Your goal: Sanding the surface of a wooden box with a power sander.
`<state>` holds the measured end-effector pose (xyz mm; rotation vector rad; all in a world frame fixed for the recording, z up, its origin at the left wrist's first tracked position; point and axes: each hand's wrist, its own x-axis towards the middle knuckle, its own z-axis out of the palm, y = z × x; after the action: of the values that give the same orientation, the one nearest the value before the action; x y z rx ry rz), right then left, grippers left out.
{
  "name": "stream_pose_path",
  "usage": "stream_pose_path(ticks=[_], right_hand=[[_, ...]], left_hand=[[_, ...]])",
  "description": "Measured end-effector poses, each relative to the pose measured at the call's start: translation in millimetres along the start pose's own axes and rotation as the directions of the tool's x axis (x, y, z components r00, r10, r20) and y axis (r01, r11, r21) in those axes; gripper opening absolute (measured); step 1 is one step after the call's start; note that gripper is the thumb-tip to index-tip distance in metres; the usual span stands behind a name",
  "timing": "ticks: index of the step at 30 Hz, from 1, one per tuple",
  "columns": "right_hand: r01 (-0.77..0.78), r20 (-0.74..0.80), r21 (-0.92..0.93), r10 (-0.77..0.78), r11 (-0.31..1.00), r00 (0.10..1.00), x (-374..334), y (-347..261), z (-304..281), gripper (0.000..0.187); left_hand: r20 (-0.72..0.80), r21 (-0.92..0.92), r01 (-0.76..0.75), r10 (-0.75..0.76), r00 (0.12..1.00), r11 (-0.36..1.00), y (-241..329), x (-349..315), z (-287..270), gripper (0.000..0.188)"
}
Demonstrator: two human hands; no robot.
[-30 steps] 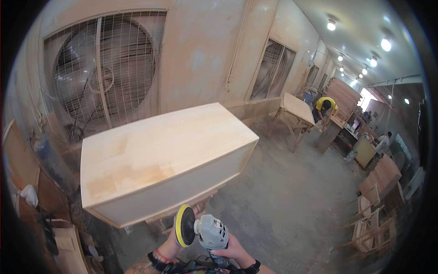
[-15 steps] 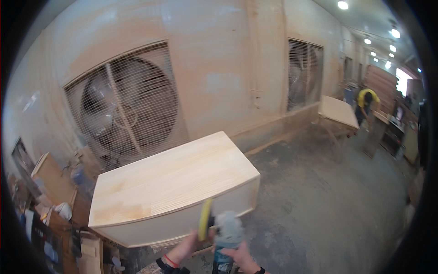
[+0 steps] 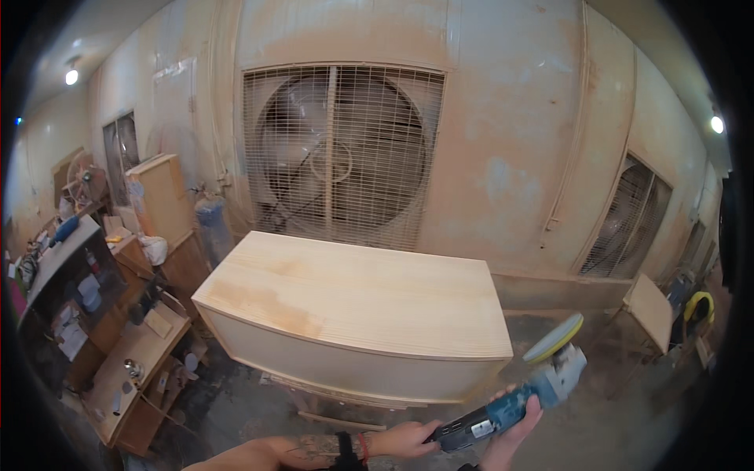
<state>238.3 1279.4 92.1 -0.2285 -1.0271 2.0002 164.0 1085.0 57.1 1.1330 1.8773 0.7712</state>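
Observation:
I hold a teal and black disc sander [image 3: 503,408] with a grey head and a round yellow-edged pad [image 3: 554,339]. The pad is raised off the wood, at the right end of a large pale wooden cabinet [image 3: 369,302]. My left hand [image 3: 410,438] is closed round the sander's rear end. Around its body, nearer the head, my right hand [image 3: 514,436] is wrapped, thumb on the near side. A darker, tan patch marks the left part of the cabinet's top.
Behind the cabinet, a big caged fan [image 3: 342,153] is set in the dusty wall. At left are a cluttered wooden bench [image 3: 141,369] and a blue gas cylinder [image 3: 212,224]. A tilted panel [image 3: 648,310] and a person in yellow [image 3: 697,308] are far right.
My view has swung left, so the cabinet and fan sit nearer the middle. The sander has turned from upright to slanting up rightward, and my left hand has shifted to its rear end.

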Motion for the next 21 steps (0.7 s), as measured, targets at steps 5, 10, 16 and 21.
stream_pose_path(ticks=[5,10,16,21], right_hand=[[0.169,0.309,-0.712,0.088,0.682,0.947,112.7,-46.5,26.6,0.051],[0.072,0.052,-0.996,0.341,-0.046,0.939,167.7,-61.0,84.7,0.062],[0.165,0.048,-0.925,0.324,-0.342,0.945,208.9,8.4,125.2,0.066],[0.091,-0.041,-0.927,0.337,-0.365,0.941,220.6,38.2,139.9,0.068]], left_hand=[[-0.573,0.321,-0.26,0.405,0.712,0.911,-82.8,-69.3,-36.7,0.043],[-0.979,0.142,0.269,0.175,-0.103,0.952,-230.5,-231.3,-97.6,0.054],[-0.965,-0.159,-0.009,-0.157,-0.211,0.987,-303.7,-322.0,-161.7,0.094],[-0.959,-0.281,-0.553,-0.242,0.144,0.784,-291.7,-336.2,-203.7,0.082]])
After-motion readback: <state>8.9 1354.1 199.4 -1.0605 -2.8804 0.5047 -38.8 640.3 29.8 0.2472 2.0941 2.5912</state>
